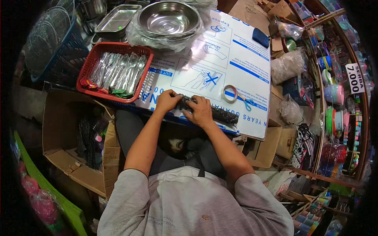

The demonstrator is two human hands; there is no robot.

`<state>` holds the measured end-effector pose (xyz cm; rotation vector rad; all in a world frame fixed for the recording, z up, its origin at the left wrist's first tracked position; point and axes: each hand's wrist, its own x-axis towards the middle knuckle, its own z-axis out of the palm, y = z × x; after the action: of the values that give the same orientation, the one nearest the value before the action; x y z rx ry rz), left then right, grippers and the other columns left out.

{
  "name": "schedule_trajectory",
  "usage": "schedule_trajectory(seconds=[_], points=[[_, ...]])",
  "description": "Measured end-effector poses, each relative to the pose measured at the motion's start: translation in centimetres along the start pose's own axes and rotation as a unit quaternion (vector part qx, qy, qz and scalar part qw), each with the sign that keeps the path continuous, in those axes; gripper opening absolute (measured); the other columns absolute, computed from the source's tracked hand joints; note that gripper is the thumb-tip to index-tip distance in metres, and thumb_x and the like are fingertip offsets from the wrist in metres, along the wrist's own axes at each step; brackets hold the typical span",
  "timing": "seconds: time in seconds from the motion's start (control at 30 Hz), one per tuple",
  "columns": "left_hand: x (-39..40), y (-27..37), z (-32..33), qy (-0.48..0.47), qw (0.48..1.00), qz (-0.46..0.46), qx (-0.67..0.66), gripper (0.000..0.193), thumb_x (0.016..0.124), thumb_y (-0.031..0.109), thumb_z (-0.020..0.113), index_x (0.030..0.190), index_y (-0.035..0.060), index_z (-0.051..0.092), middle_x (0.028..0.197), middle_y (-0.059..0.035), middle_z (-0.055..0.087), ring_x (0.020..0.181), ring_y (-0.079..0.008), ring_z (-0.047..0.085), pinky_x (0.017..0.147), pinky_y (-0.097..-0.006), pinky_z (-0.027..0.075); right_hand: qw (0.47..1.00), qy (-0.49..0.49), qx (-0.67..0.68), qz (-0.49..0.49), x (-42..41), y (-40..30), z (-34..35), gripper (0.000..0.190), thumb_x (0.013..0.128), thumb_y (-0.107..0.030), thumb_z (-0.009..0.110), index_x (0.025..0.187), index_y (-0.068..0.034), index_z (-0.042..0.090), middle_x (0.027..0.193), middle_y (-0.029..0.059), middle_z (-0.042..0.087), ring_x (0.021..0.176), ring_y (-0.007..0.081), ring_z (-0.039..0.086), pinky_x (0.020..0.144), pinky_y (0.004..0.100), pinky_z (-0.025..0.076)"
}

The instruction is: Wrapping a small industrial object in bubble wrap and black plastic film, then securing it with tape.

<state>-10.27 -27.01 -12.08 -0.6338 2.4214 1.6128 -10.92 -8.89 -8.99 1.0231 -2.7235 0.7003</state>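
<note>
A long, narrow bundle in shiny black plastic wrap [226,115] lies along the near edge of the printed white board [248,129]. At its left end, the thumb and fingertips of my left hand [166,101] pinch the wrap. My right hand [200,111] grips the bundle further along, thumb on the near side and fingers curled over the top. What is inside the wrap is hidden. Just beyond the bundle, a roll of clear tape [224,95] lies beside blue-handled scissors [248,103].
Left of my hands, a red plastic basket [118,99] holds plastic-wrapped cutlery. Steel basins [168,22] and trays [116,19] are stacked behind. A dark blue pouch [260,37] lies far right. An open cardboard box [112,153] stands by my left leg; stocked shelves [366,141] line the right.
</note>
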Motion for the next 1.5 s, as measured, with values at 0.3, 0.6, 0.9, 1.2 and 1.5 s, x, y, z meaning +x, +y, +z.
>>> schedule_trajectory(seconds=[0.3, 0.6, 0.9, 1.2, 1.5], points=[[1.2, -1.9, 1.2, 0.132, 0.991, -0.025, 0.009, 0.040, 0.067, 0.018, 0.078, 0.095, -0.0039, 0.061, 0.086, -0.0123, 0.064, 0.072, -0.0179, 0.061, 0.064, -0.0283, 0.049, 0.982, 0.079, 0.001, 0.174, 1.2, -1.2, 3.7, 0.015, 0.072, -0.026, 0.071, 0.077, -0.013, 0.065, 0.087, 0.0046, 0.060, 0.089, 0.0262, 0.053, 0.081, 0.0405, 0.035], [1.7, 1.2, -0.1, -0.031, 0.996, -0.086, -0.010, 0.032, 0.063, 0.025, 0.075, 0.073, -0.0037, 0.067, 0.070, -0.0167, 0.067, 0.063, -0.0244, 0.065, 0.059, -0.0351, 0.051, 0.967, 0.066, 0.035, 0.242, 1.8, -1.2, 3.7, 0.013, 0.071, -0.022, 0.070, 0.079, -0.014, 0.064, 0.088, 0.0031, 0.062, 0.091, 0.0261, 0.054, 0.084, 0.0410, 0.036], [-1.3, 3.3, 2.4, 0.070, 0.994, -0.072, 0.045, 0.027, 0.068, 0.029, 0.075, 0.078, 0.0052, 0.067, 0.075, -0.0113, 0.068, 0.070, -0.0247, 0.065, 0.067, -0.0343, 0.050, 0.960, 0.022, 0.060, 0.272, 1.7, -0.2, 4.1, 0.011, 0.069, -0.016, 0.068, 0.077, -0.011, 0.063, 0.085, 0.0059, 0.061, 0.091, 0.0282, 0.053, 0.081, 0.0420, 0.038], [-3.0, 6.2, 3.6, 0.009, 0.988, 0.070, 0.136, 0.031, 0.081, 0.023, 0.050, 0.086, -0.0023, 0.067, 0.085, -0.0253, 0.064, 0.081, -0.0444, 0.059, 0.077, -0.0484, 0.047, 0.966, 0.061, 0.188, 0.167, 0.3, 3.4, 5.3, 0.011, 0.074, -0.012, 0.060, 0.081, -0.005, 0.064, 0.084, 0.0144, 0.062, 0.085, 0.0361, 0.054, 0.078, 0.0435, 0.042], [-4.9, 6.9, 4.1, -0.058, 0.952, 0.167, 0.249, 0.036, 0.082, 0.019, 0.043, 0.100, -0.0052, 0.062, 0.099, -0.0255, 0.060, 0.096, -0.0412, 0.054, 0.086, -0.0471, 0.044, 0.774, 0.026, 0.535, 0.336, 2.3, 3.0, 1.8, 0.024, 0.084, -0.011, 0.065, 0.104, 0.001, 0.063, 0.079, 0.0057, 0.064, 0.071, 0.0084, 0.057, 0.063, 0.0227, 0.047]])
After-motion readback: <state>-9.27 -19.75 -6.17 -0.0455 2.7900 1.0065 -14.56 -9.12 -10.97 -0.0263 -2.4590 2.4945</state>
